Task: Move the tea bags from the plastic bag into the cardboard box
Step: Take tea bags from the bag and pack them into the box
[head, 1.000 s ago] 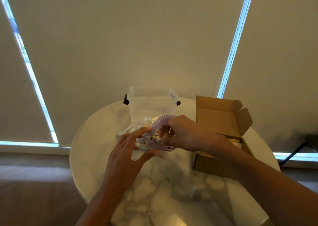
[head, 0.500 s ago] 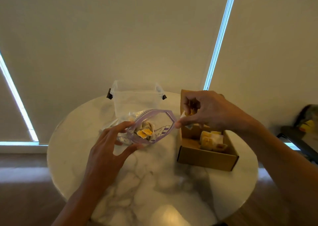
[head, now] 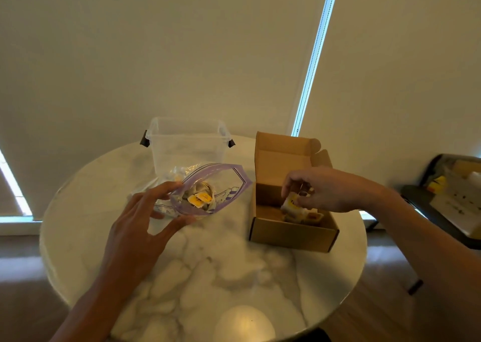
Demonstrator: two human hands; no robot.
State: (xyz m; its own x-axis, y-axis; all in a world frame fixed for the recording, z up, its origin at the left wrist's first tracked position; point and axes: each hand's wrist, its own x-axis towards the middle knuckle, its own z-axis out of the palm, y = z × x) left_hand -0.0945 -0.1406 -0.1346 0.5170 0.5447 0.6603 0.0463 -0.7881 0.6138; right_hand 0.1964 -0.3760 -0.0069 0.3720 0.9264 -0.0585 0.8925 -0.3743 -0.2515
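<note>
My left grip (head: 135,227) is clamped on the plastic bag (head: 230,183) at its near, left edge. My forefinger lies along the top of the purple zip rim and my thumb sits under the bottom of it, so the mouth stands open and faces me. The bag lies on its side on the marble bench (head: 221,263), left of centre. Inside it I see a small heap of tea bags (head: 199,198), pale sachets with yellow tags, lying just behind the open rim.

My right grip (head: 320,190) is down inside the cardboard box (head: 291,233), fingers curled and pinched together on one tea bag (head: 292,203). That sachet hangs tilted below my fingertips, a yellow mark showing on it. It is just above the other sachets (head: 312,216) that lie on the box floor towards the right wall. I cannot tell whether it touches them.

The box stands on the right half of the bench, well apart from the plastic bag, its lid flap upright at the back and the side flaps out.

A clear plastic tub (head: 187,146) with dark clips at its ends stands at the far edge of the bench, just behind the plastic bag. Pale blinds (head: 182,55) fill the wall beyond, with a bright strip between two of them. A dark tray (head: 416,196) holding blurred things sits off to the right of the bench.
</note>
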